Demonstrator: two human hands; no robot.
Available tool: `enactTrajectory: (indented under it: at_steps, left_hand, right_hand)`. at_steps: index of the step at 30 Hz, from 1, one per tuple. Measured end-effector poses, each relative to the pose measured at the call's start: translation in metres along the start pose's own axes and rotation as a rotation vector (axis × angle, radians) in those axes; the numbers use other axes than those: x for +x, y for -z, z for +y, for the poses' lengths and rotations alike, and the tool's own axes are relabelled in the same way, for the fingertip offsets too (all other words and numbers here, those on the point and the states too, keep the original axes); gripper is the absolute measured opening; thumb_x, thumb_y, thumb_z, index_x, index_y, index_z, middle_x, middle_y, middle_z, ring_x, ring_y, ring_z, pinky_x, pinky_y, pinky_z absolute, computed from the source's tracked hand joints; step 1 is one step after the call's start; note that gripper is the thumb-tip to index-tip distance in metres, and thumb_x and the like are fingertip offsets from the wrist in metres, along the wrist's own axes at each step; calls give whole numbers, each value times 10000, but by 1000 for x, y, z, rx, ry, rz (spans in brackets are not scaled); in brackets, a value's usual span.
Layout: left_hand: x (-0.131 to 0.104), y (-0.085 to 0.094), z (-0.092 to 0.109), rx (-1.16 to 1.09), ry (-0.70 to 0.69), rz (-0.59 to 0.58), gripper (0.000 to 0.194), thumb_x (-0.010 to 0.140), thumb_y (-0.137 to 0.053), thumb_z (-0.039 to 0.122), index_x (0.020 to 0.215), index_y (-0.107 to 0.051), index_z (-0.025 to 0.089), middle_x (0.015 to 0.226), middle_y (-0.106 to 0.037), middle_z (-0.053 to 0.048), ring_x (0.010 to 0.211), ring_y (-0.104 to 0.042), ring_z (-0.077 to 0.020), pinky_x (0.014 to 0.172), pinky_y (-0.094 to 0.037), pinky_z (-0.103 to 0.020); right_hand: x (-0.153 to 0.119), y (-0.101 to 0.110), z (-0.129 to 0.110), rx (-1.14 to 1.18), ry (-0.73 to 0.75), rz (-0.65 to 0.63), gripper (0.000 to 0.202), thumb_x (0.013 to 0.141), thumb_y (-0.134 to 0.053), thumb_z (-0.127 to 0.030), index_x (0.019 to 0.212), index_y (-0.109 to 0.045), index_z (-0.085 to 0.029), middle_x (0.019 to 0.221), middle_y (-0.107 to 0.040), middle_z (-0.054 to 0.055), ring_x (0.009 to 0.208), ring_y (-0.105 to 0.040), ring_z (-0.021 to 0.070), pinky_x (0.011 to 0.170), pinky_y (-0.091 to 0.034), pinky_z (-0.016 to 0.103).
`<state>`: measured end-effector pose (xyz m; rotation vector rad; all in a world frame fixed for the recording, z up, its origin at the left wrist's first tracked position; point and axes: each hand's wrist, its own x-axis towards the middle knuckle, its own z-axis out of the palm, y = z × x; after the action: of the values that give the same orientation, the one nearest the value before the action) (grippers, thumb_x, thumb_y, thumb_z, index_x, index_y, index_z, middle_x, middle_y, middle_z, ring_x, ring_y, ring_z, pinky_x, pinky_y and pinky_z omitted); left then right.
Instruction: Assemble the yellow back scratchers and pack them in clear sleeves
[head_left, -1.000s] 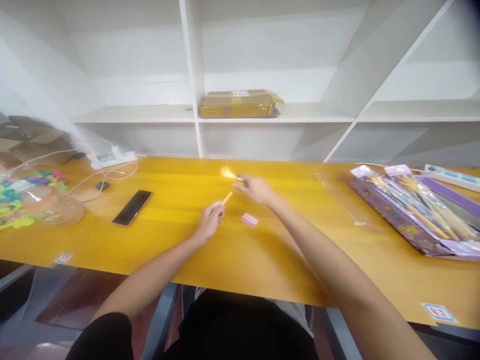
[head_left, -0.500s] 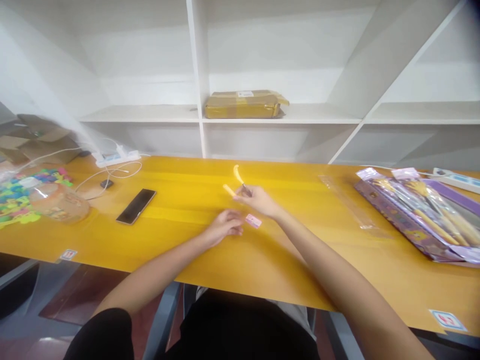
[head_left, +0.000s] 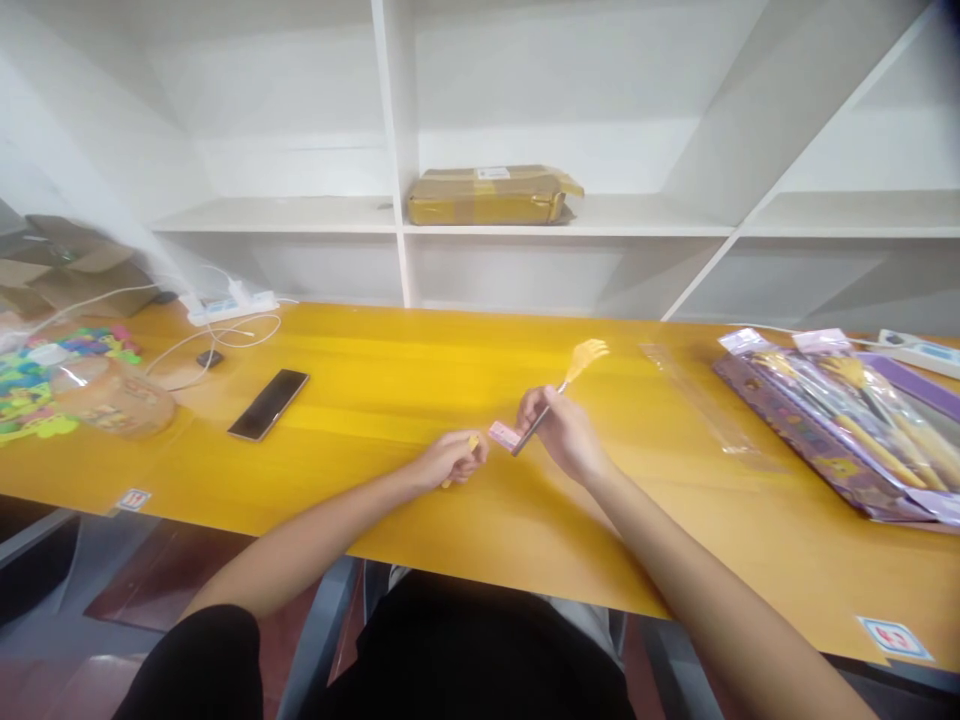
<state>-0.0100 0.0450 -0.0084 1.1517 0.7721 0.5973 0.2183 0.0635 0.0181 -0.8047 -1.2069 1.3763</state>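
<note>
My right hand [head_left: 566,430] grips the dark metal rod of a back scratcher [head_left: 586,357], whose yellow hand-shaped head points up and away to the right. The rod's lower end [head_left: 523,443] sticks out toward the left, over the edge of a small pink label [head_left: 503,435]. My left hand [head_left: 454,459] is closed around a yellow handle [head_left: 473,442], with its ends showing above and below the fingers. A gap separates this handle from the rod. Whether the label touches the rod I cannot tell.
A clear plastic sleeve [head_left: 694,405] lies right of my hands. Farther right, a purple box [head_left: 806,440] holds wrapped back scratchers. On the left are a phone [head_left: 268,405], a cable, a power strip [head_left: 232,308] and an orange-tinted jar [head_left: 112,398]. A taped parcel [head_left: 487,197] sits on the shelf.
The yellow handle is now in my left hand, which has closed around it. My right hand has moved right and nearer with the rod, and the scratcher head has swung rightward.
</note>
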Motion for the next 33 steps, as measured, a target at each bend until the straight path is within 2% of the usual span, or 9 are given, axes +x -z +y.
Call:
enactTrajectory:
  at_steps: [2, 4, 6, 8, 11, 14, 20, 25, 33]
  left_hand:
    - [-5, 0, 2, 163, -110, -20, 81, 874, -488, 239, 852, -549, 191, 641, -404, 51, 549, -318, -103, 538, -265, -232]
    - [-9, -1, 5, 320, -206, 7, 168, 981, -453, 291, 920, -573, 190, 729, -469, 25, 642, -402, -121, 616, -336, -247]
    - [-12, -2, 9, 445, -233, 19, 217, 1050, -438, 355, 1010, -584, 200, 784, -505, 16, 703, -454, -135, 674, -377, -260]
    - [-13, -3, 11, 541, -215, 1, 255, 1080, -434, 408, 1082, -592, 208, 793, -524, 16, 708, -477, -142, 690, -392, -269]
    - [-13, -4, 13, 643, -201, -28, 316, 1093, -433, 453, 1152, -623, 207, 797, -547, 13, 706, -499, -147, 700, -397, -271]
    - [-13, -6, 15, 657, -218, -37, 379, 1109, -394, 478, 1178, -644, 201, 825, -576, -3, 734, -523, -155, 727, -408, -272]
    - [-15, -6, 20, 664, -267, 11, 433, 1123, -361, 490, 1055, -682, 207, 832, -610, -19, 732, -517, -155, 756, -403, -277]
    - [-16, -4, 23, 697, -271, 34, 398, 1125, -380, 465, 1299, -645, 224, 897, -696, -22, 796, -594, -164, 805, -417, -278]
    - [-18, -3, 26, 696, -275, 60, 405, 1119, -412, 435, 1446, -515, 220, 930, -779, -31, 917, -688, -189, 875, -436, -302]
  right_hand:
    - [1, 10, 5, -2, 31, 75, 582, 897, -668, -765, 731, -639, -208, 708, -514, 14, 625, -499, 144, 571, -457, 294]
    - [1, 18, 10, -1, -6, 106, 595, 899, -651, -784, 734, -651, -212, 630, -392, -24, 539, -346, 116, 486, -339, 270]
    - [-1, 22, 13, 18, -42, 118, 584, 898, -655, -784, 756, -654, -218, 599, -287, -54, 503, -236, 102, 455, -229, 256]
    - [-3, 24, 12, 23, -34, 145, 557, 898, -672, -768, 789, -655, -222, 602, -320, -52, 495, -258, 99, 458, -213, 254]
    - [-7, 21, 7, -28, 1, 177, 527, 924, -655, -746, 843, -659, -225, 595, -401, -41, 495, -331, 109, 472, -267, 267]
    - [-10, 18, 5, -72, -8, 154, 531, 941, -628, -747, 854, -656, -224, 563, -402, -49, 486, -351, 115, 478, -288, 275]
    - [-12, 13, 15, -115, -17, 128, 512, 917, -691, -712, 831, -667, -208, 593, -500, -33, 492, -405, 102, 491, -298, 268]
    - [-12, 15, 16, -108, 23, 195, 486, 945, -676, -679, 829, -663, -206, 595, -517, -27, 488, -392, 97, 490, -294, 265]
    - [-13, 14, 10, -105, 46, 196, 434, 942, -694, -639, 848, -678, -215, 660, -572, -11, 493, -388, 99, 498, -281, 278]
